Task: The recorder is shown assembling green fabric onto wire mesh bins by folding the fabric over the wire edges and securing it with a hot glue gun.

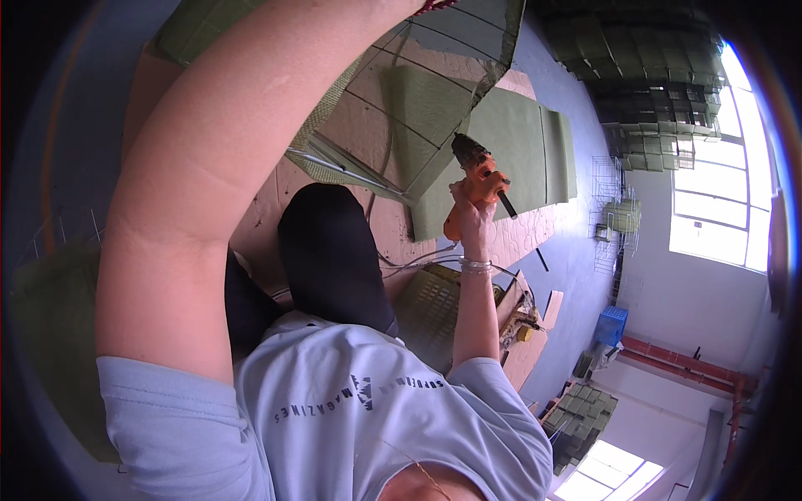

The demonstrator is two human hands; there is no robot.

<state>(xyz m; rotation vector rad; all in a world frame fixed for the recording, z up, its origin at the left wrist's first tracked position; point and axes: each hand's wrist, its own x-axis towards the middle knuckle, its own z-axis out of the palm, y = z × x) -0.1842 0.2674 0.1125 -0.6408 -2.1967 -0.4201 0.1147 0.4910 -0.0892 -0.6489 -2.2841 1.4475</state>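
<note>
My right hand (473, 219) is closed around the grip of an orange hot glue gun (480, 174) with a dark, crusted nozzle and a dark stick jutting from its back. The nozzle tip points up and left, close to the edge of a wire frame (365, 98) covered in green woven fabric. My left arm (209, 159) reaches up across the picture over that frame. Only the wrist, with a dark red bracelet, shows at the top edge, so my left hand is out of sight. Flat green fabric (518, 150) lies under the frame.
Brown cardboard (271, 188) lies on the grey floor around my knee (334, 242). A yellowish plastic crate (428, 309) stands beside my right forearm, with cables running past it. Stacked green fabric boxes (660, 92) and a blue crate (611, 324) stand off to the right.
</note>
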